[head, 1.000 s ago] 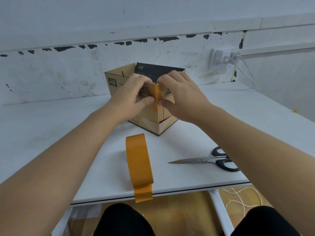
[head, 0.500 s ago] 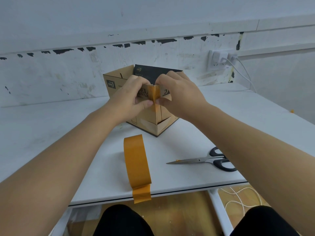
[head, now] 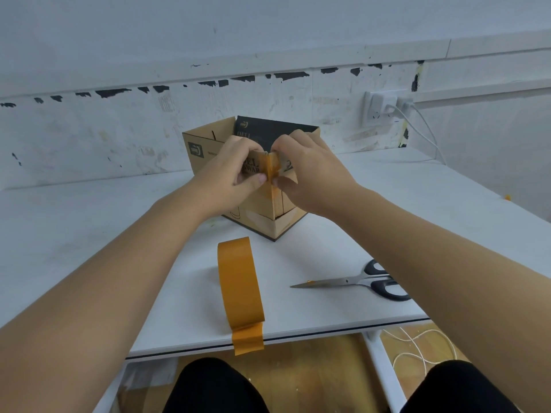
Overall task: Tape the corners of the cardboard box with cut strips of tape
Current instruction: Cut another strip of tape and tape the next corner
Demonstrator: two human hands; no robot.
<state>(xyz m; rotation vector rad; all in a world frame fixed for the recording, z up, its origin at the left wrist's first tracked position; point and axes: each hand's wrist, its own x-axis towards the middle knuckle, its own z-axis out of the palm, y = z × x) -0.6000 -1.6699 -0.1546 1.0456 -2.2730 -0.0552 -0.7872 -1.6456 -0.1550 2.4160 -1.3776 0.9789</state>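
Observation:
An open brown cardboard box (head: 256, 214) stands on the white table, one vertical corner turned toward me. An orange strip of tape (head: 270, 171) runs down that near corner from the rim. My left hand (head: 235, 171) grips the box's left flap at the corner, thumb pressing beside the strip. My right hand (head: 310, 174) holds the right flap, thumb against the strip's other side. An orange tape roll (head: 240, 283) stands on edge near the table's front, its loose end hanging over the edge.
Black-handled scissors (head: 357, 283) lie shut on the table (head: 89, 234) at the front right. A wall socket (head: 380, 110) with white cables sits at the back right. A white cord (head: 417, 344) lies on the floor. My knees show below the table edge.
Both thumbs have slid a little lower along the tape strip on the box corner. The box, roll and scissors have stayed in place.

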